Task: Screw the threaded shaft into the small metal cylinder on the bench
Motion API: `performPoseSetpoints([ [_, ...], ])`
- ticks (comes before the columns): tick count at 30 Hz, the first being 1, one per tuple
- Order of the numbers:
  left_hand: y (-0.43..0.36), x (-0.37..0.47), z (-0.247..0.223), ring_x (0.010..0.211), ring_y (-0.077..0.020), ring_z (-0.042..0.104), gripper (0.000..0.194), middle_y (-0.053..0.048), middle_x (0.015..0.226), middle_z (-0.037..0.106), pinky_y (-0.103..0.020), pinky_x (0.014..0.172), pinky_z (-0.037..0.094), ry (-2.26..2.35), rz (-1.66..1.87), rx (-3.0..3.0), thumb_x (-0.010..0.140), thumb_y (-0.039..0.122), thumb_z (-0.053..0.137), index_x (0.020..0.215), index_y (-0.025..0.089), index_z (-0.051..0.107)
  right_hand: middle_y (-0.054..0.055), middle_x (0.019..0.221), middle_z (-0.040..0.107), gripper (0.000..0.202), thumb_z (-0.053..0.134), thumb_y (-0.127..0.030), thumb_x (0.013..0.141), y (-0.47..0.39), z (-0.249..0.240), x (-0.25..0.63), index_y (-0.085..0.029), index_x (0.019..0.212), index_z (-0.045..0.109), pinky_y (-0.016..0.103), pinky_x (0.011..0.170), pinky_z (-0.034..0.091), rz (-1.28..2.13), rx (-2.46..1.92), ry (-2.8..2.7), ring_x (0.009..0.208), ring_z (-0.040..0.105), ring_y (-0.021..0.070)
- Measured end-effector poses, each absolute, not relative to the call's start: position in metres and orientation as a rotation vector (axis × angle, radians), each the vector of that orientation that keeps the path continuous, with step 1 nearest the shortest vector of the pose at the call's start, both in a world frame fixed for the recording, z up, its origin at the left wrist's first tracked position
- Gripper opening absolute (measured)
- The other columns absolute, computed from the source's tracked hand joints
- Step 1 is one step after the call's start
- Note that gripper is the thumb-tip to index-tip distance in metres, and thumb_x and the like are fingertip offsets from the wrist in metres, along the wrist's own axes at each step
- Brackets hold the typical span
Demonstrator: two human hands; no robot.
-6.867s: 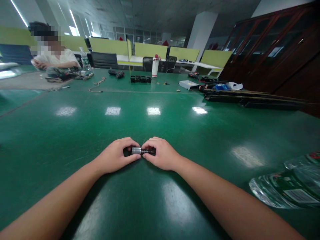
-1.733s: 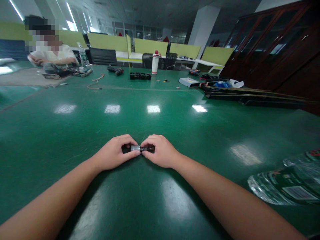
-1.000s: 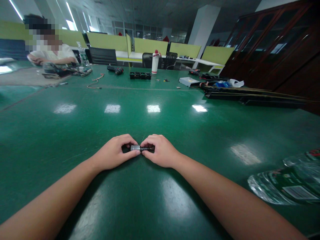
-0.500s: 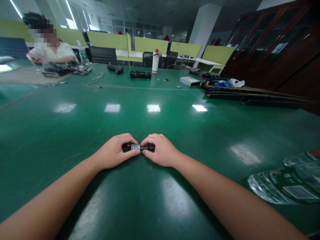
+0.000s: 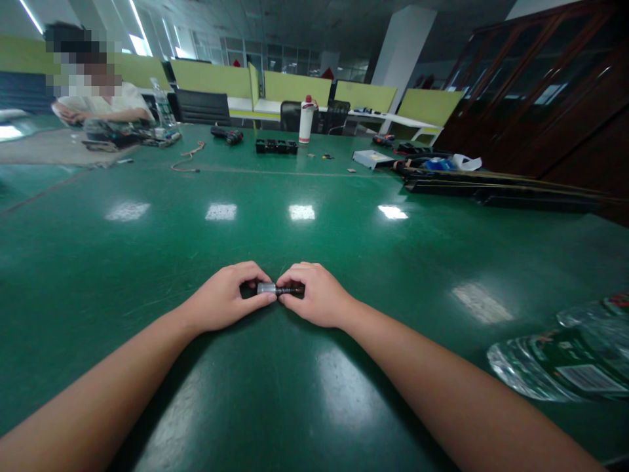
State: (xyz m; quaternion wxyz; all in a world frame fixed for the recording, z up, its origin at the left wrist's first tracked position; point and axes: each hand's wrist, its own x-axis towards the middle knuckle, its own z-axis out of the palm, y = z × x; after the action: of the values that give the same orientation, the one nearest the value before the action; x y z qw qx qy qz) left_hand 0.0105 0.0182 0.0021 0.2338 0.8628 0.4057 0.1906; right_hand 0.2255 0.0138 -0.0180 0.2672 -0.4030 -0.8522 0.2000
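Low over the middle of the green table, a small silver metal cylinder lies in line with a dark, ridged rod that looks threaded. My left hand pinches the cylinder between thumb and fingers. From the other side, my right hand is closed around the ridged rod, close to where it meets the cylinder. The thumbs and fingertips of both hands nearly touch there. Fingers partly hide the rod, and I cannot make out whether the two pieces are joined.
A clear plastic bottle with a green label lies at the right. Along the far side are a white bottle, a black holder, a power drill and a grey box. Another person sits at the far left.
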Motion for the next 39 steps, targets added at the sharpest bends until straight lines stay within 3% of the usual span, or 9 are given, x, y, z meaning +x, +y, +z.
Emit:
performPoseSetpoints([
  [39,0.0172,0.0110,0.0024,0.081,-0.0191,0.061,0.026,-0.004,0.090,0.066,-0.029,0.073,0.046,1.143,0.512,2.374,0.086,0.041,0.061,0.097,0.018,0.065,0.001,0.078,0.067,0.010,0.067,-0.019,0.076,0.0123,-0.0175,0.2256,-0.018,0.086,0.069,0.030,0.073,0.040,0.487,-1.111,-2.280,0.077,0.056,0.0157],
])
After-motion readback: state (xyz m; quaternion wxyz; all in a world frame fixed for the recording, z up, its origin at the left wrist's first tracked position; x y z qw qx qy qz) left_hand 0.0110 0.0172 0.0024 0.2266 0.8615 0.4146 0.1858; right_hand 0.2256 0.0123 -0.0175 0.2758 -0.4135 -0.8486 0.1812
